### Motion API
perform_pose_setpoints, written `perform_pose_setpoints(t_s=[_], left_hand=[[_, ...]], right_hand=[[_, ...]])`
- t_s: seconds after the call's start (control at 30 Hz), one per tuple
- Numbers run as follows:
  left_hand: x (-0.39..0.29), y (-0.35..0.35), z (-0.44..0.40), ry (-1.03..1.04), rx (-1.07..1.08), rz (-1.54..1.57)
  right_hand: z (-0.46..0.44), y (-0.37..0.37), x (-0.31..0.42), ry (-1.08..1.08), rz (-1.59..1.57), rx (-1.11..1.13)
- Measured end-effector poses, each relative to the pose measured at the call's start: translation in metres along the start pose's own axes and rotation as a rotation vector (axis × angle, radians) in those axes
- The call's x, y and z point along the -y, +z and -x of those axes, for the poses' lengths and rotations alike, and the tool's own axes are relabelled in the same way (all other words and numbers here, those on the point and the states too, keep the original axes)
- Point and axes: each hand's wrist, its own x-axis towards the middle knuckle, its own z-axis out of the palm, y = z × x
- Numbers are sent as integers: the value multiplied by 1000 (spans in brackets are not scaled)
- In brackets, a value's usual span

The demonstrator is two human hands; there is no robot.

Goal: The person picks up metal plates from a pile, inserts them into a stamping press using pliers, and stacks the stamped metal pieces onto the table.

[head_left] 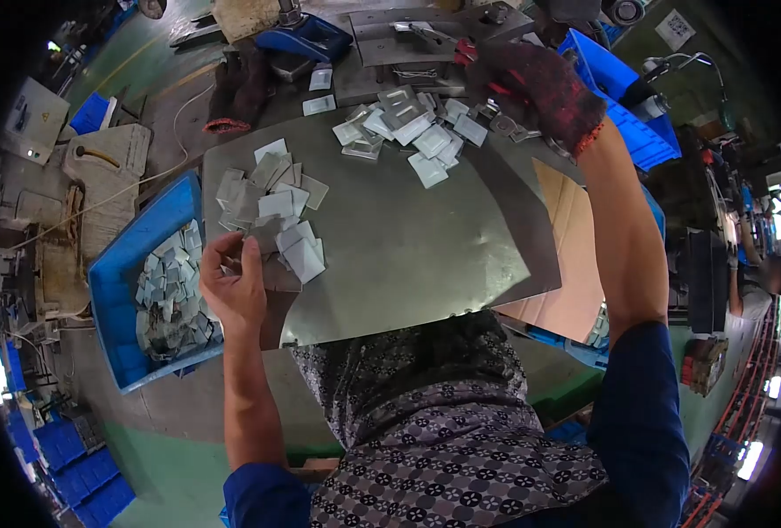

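My left hand is bare, its thumb and forefinger pinched at the edge of a grey metal plate beside a loose pile of square plates. My right hand wears a dark red and black knit glove and closes round the red handle of metal tongs, whose tip lies over the machine's bed. A second pile of small metal pieces, some with raised marks, sits at the back of the metal work sheet. An empty dark glove lies at the back left.
A blue bin full of metal pieces stands at the left. Another blue bin is at the back right. Cardboard lies along the sheet's right side. Another person is at the far right.
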Motion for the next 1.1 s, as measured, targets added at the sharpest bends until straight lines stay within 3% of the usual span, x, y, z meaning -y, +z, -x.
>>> perform_pose_setpoints(t_s=[0.03, 0.27, 0.3, 0.33, 0.37, 0.4, 0.5, 0.6, 0.7, 0.77, 0.9, 0.93, 1.0, 1.03, 1.1], left_hand=[[0, 0, 1, -3, -2, -10], [0, 0, 0, -15, -23, 51], [-1, -1, 0, -6, -19, 43], [-3, -2, 0, -2, -17, 33], [-6, -4, 2, -17, -27, 27], [-13, -6, 3, 73, 81, -29], [-41, -13, 1, 364, 402, -341], [-45, -9, 6, 325, 488, -454], [-50, -10, 6, 339, 456, -418], [-80, -23, 6, 551, 362, -261], [-148, -54, 46, 696, 733, 469], [-159, -56, 56, 707, 756, 539], [-167, -54, 67, 728, 776, 616], [-167, -53, 68, 726, 764, 622], [-164, -52, 69, 757, 742, 642]], right_hand=[[-3, 1, 7, 274, -324, 22], [10, 2, -8, 185, -279, -11], [20, 8, -5, 211, -472, -55], [31, 7, -22, -146, -55, -28], [43, 6, -38, -490, 359, -152], [52, 5, -41, -497, 343, -134], [83, 30, -33, -262, -5, 102], [95, 56, 1, 307, -741, 295], [106, 69, -11, 510, -523, 302], [110, 82, -4, -335, 101, 120], [127, 107, -16, -233, -108, 93], [130, 113, -15, -67, -374, 122], [129, 121, -17, 106, -618, 137], [130, 120, -17, 176, -483, 176], [140, 112, -19, 77, -483, 58]])
